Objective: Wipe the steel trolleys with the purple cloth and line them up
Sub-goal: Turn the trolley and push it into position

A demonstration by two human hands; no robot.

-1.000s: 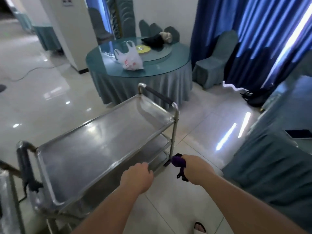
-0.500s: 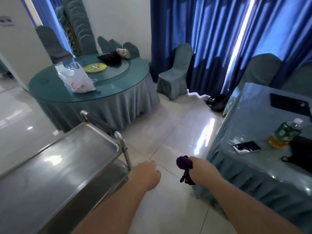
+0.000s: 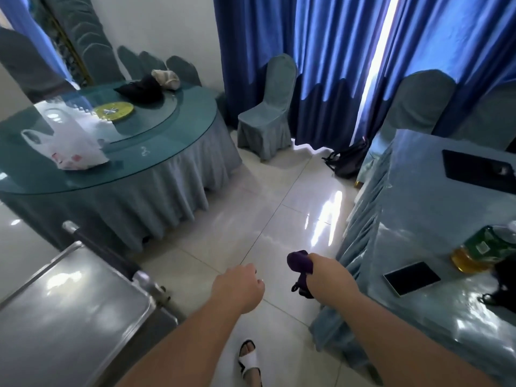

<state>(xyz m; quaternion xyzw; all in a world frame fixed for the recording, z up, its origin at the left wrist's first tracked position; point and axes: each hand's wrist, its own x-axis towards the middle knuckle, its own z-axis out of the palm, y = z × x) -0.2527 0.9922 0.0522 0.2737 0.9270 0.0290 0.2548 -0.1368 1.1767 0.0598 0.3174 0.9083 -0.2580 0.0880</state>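
a: where is the purple cloth (image 3: 299,263) sitting right now?

b: it is bunching up in the right hand (image 3: 325,277), whose fingers are clamping around it, a loose tail dangling below the fist. the left hand (image 3: 238,286) is curling into a loose fist over the floor, holding nothing and touching nothing.

a: and the steel trolley (image 3: 69,311)?

b: it is standing at the near left, top tray facing up and glaring with reflections, its dark handle bar (image 3: 106,254) running along the far end. the left hand is hanging just right of its corner, apart from it.

a: so which step is this looking like?

b: i am judging it as being between trolleys: heading off for another one or getting ready to nudge this one into line. no second trolley is showing here.

a: how should the person be doing it well?

b: by shaking the cloth out flat before wiping, since a wad only smears. by steering with the bar rather than the tray edge. and by watching the gap between the round counter (image 3: 167,152) at far left and the draped counter (image 3: 413,247) at right, because its hanging cloth and the backpack (image 3: 349,160) on the floor could be catching a wheel.
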